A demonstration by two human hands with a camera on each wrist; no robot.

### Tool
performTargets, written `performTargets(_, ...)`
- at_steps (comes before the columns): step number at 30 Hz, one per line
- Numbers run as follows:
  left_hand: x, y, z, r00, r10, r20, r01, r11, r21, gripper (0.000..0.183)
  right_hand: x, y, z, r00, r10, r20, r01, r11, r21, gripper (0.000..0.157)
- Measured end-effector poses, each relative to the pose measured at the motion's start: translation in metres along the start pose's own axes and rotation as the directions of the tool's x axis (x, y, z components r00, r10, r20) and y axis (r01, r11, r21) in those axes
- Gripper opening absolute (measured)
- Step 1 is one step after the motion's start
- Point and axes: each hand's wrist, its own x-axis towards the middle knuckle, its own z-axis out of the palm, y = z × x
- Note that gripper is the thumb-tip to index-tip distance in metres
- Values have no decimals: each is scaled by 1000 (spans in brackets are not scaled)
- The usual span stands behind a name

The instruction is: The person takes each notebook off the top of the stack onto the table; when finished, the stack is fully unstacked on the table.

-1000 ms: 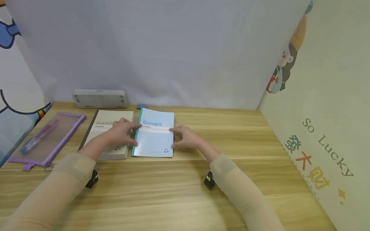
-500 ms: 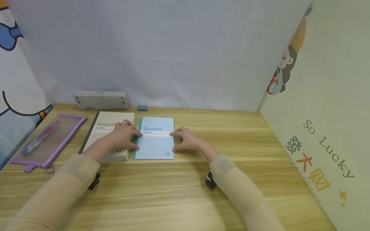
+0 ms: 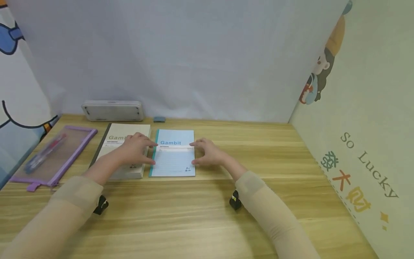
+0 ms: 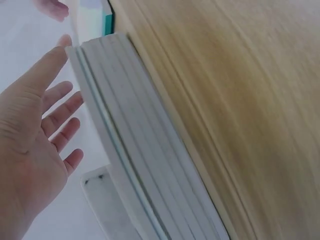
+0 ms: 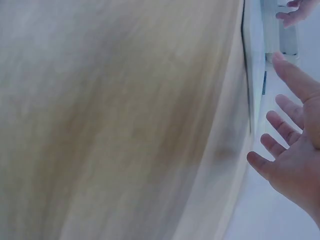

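A light-blue notebook (image 3: 174, 158) with a teal spine lies flat on the table in the head view. My left hand (image 3: 134, 149) is at its spine edge, thumb and fingers spread apart. At the opposite edge is my right hand (image 3: 211, 153), its fingers likewise spread. Whether the fingertips touch the notebook is hard to tell. Beneath my left hand lies a thick stack of beige notebooks (image 3: 114, 142), partly covered by it. The left wrist view shows the layered side of that stack (image 4: 130, 110) beside the extended fingers. Nothing is in the right palm (image 5: 297, 160) in the right wrist view.
A purple-edged mesh pouch (image 3: 69, 158) with pens inside lies at the left. Against the back cloth stands a pale case (image 3: 112, 111), with a small blue-grey block (image 3: 159, 119) to its right. A printed wall (image 3: 362, 144) borders the table on the right.
One second ago the blue notebook's far end was raised; it came down flat by half a second ago. Both hands have stayed at its edges, and their fingers now look looser.
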Motion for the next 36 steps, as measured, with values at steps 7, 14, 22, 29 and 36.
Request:
performTargets(7,-23,-11,-22,998,-14,-68,9,997,-77,72,1,-22,-8,999,-11,-35,12,1000,27,72)
performTargets(14,-47,-39,-38,991,-72,-111,57,990,-129,78,7,-47,-7,993,-29,-114,33,999,37,67)
performTargets(22,-66,-72,-40,981,-173,-83,150,961,-232,88,23,-65,9,993,-57,-103,66,995,81,70)
performTargets(29,-75,-91,-32,978,-201,-62,180,952,-249,94,39,-86,25,994,-70,-82,77,993,86,75)
performTargets(36,-82,-107,-21,971,-233,-59,218,956,-198,102,54,-102,47,994,-95,-45,99,990,104,82)
